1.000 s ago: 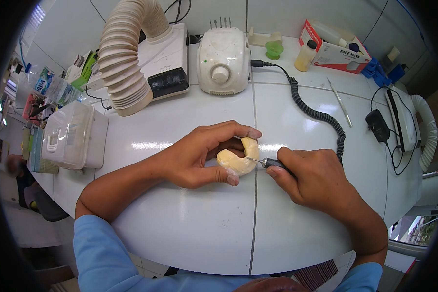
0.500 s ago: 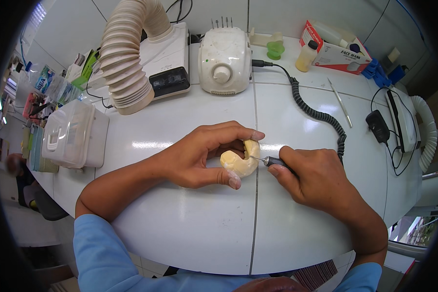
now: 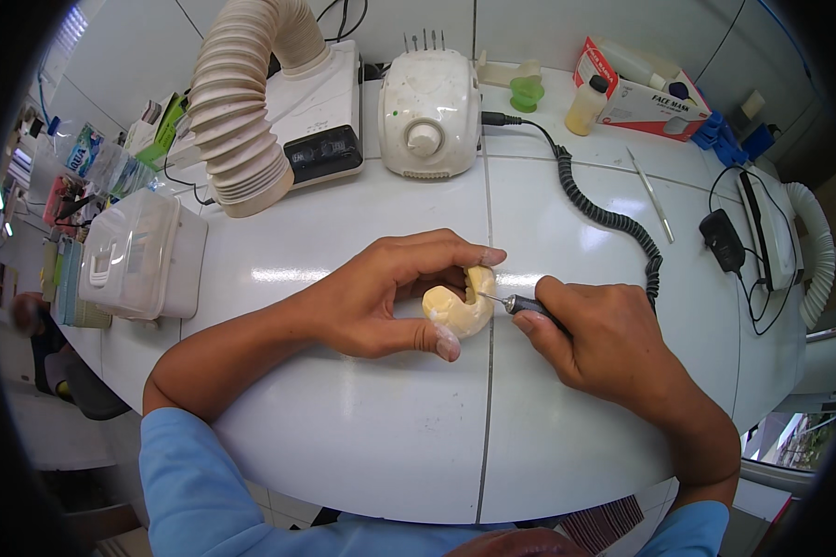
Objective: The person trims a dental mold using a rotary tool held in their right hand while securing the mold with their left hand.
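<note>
In the middle of the view, my left hand (image 3: 385,297) holds a pale yellow, horseshoe-shaped piece (image 3: 455,311), like a dental cast, between thumb and fingers, its open side toward the upper left. My right hand (image 3: 599,339) is closed round a dark handpiece (image 3: 529,307), whose thin metal bit reaches to the piece's inner curve. The handpiece's coiled black cord (image 3: 604,213) runs back to a white control unit (image 3: 423,111) with several bits standing on top. Both hands are over the white tiled table (image 3: 362,436).
A ribbed hose (image 3: 241,139) on a white machine stands behind, left. A clear plastic box (image 3: 139,260) is at the left. At the back right are a small bottle (image 3: 585,107), a red-and-white box (image 3: 641,116) and a slim tool (image 3: 650,195). A power adapter (image 3: 723,241) lies at the right.
The yellow piece has shifted slightly to the right and turned a little in my left hand. The handpiece's tip has moved slightly right and up with it.
</note>
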The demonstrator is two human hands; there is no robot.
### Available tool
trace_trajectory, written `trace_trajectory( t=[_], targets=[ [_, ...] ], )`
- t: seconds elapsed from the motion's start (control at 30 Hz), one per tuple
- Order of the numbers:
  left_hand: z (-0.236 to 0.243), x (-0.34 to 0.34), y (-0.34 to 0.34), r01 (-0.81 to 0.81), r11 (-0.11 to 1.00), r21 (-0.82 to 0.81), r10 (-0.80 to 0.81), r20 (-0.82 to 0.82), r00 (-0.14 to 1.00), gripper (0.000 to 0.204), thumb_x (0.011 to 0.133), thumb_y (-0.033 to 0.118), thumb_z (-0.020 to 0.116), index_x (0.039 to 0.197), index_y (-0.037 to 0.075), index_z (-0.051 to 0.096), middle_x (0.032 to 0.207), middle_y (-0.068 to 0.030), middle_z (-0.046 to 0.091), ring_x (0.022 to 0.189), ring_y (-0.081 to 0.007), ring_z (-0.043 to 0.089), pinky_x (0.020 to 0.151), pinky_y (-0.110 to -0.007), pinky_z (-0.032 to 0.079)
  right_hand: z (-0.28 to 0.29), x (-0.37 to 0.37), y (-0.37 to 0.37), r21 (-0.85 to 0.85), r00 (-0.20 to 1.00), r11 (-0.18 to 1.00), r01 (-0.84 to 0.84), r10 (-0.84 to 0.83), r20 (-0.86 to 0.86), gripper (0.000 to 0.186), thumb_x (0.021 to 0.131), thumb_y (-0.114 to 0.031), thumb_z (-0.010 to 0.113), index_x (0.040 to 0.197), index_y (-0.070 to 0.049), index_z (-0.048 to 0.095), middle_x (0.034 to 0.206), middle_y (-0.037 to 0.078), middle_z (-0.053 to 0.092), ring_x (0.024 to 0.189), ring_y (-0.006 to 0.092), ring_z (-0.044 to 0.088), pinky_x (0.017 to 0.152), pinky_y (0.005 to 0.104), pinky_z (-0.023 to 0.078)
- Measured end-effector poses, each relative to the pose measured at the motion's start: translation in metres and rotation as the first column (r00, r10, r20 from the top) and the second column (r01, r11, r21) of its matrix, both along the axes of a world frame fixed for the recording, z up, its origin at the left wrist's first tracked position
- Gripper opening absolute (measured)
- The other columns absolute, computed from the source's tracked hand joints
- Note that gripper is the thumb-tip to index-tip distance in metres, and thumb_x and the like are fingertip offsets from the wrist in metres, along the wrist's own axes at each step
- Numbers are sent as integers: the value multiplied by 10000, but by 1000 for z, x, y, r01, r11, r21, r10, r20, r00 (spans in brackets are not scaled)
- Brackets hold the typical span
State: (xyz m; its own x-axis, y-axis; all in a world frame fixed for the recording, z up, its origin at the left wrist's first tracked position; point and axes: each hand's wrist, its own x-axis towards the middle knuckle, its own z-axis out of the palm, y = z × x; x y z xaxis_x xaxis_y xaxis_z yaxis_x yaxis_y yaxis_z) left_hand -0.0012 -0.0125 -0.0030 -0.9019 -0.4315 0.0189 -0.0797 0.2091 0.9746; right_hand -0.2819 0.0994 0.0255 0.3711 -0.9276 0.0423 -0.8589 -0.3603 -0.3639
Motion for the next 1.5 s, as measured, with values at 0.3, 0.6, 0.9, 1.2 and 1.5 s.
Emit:
trace_trajectory(
  t=[0.3, 0.6, 0.9, 1.2, 1.5],
  targets=[
    [-3, -1, 1, -8, 996, -84, 6, -29, 1000, 1057, 797, 520, 991, 1636, 42, 562, 1325, -121, 632, 1239, -240, 673, 1115, -395, 602, 2, -1, 0, 0, 1000, 1000, -11, 11, -3, 418, 1099, -451, 667, 905, -80, 676, 715, 99, 723, 593, 352, 701, 538, 481, 519],
    [-3, 0, 0, -6, 996, -84, 4, -18, 1000, 1064, 791, 523, 997, 1631, 33, 565, 1323, -110, 629, 1231, -229, 670, 1110, -392, 590, 0, 0, 0, -7, 1000, 1000, -19, 19, -4, 411, 1096, -444, 674, 900, -84, 676, 708, 92, 724, 579, 344, 697, 528, 473, 515],
    [-2, 1, 1, -20, 1000, 3, 20, -38, 999, 935, 867, 352, 953, 1629, 11, 531, 1377, -127, 603, 1268, -230, 670, 1165, -403, 546, -1, 0, 1, -30, 1000, 999, -18, 18, -1, 402, 1088, -444, 684, 902, -88, 674, 714, 94, 730, 569, 341, 695, 522, 464, 516],
    [1, 1, 3, -9, 994, 113, 13, -36, 999, 927, 850, 192, 972, 1622, -7, 499, 1437, -132, 597, 1363, -240, 649, 1242, -424, 512, 0, 0, 2, -23, 999, 999, -22, 21, -24, 412, 1091, -453, 684, 902, -88, 664, 705, 88, 716, 567, 333, 694, 518, 464, 511],
    [8, -3, 7, -59, 992, -111, 60, 7, 998, 791, 794, 111, 1019, 1450, 49, 581, 1422, -119, 552, 1375, -265, 641, 1218, -430, 570, -5, 1, 4, -74, 999, 997, -18, 21, 31, 392, 1083, -434, 710, 911, -86, 653, 714, 82, 704, 573, 327, 687, 513, 464, 508]
  ],
)
